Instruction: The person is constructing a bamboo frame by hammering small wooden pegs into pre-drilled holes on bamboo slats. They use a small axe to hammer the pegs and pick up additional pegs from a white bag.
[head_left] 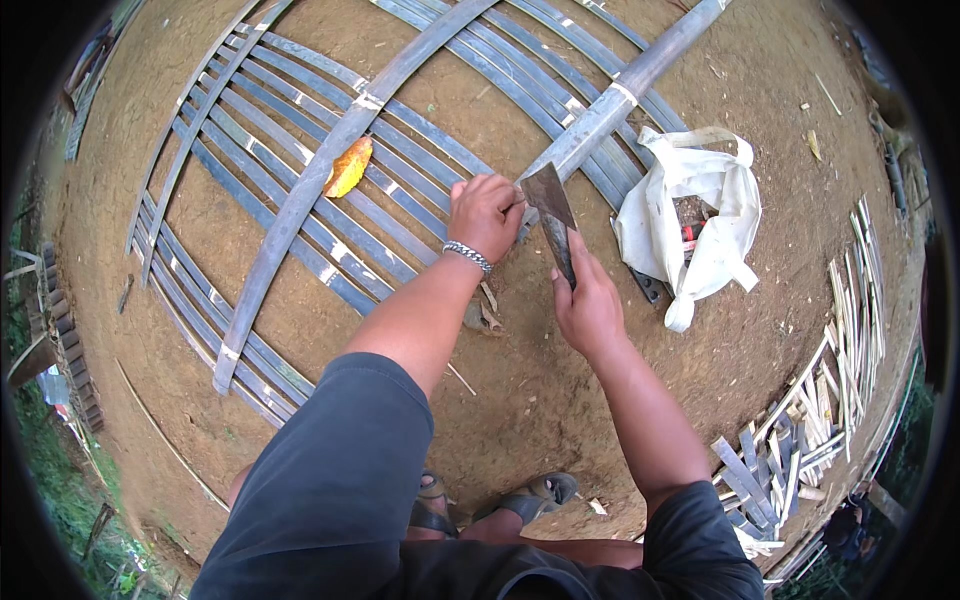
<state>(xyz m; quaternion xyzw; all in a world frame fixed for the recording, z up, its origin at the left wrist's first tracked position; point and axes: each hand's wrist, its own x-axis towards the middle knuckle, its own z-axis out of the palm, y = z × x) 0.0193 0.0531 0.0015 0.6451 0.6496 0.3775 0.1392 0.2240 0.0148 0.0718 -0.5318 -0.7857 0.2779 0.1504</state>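
My left hand [486, 212], with a metal bracelet on the wrist, is closed on the near end of a long grey bamboo strip [620, 95] that runs up to the right. My right hand [585, 300] grips the handle of a broad dark chopping knife [550, 205]. Its blade points up and rests against the strip's end, right beside my left fingers. Both hands are above bare dirt ground.
Several grey bamboo slats [300, 190] lie in rows on the ground, with a yellow leaf [348, 166] on them. A white plastic bag [690, 215] lies to the right. A pile of split bamboo pieces [820, 400] sits at lower right. My sandalled feet [500, 500] are below.
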